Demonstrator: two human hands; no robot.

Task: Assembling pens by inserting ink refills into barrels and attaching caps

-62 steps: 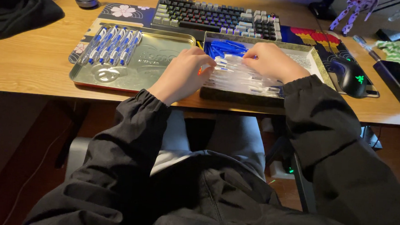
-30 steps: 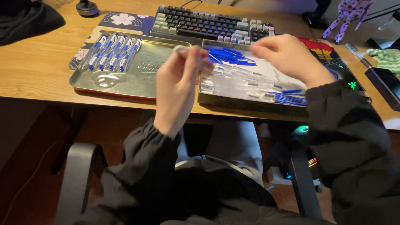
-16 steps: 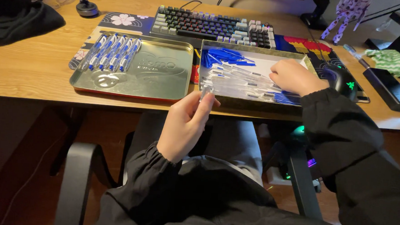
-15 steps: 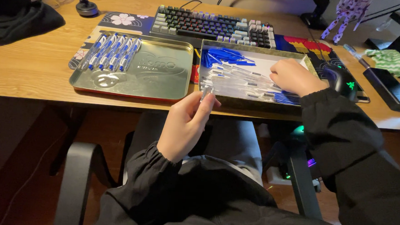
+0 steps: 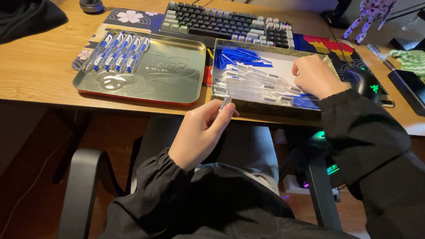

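Observation:
My left hand is below the desk's front edge, pinching a small clear pen barrel between thumb and fingers. My right hand rests in the right metal tray, fingers curled down among clear pen barrels and blue pen parts; whether it grips one is hidden. The left metal tray holds a row of several assembled blue-and-clear pens at its far left.
A keyboard lies behind the trays on a patterned desk mat. A black mouse sits right of the right tray. A dark cloth lies at far left, a green cloth at far right. Chair armrests flank my lap.
Both hands were together over the right tray, then lifted. My left hand has dropped below the desk edge with a barrel; my right hand has gone back into the right tray.

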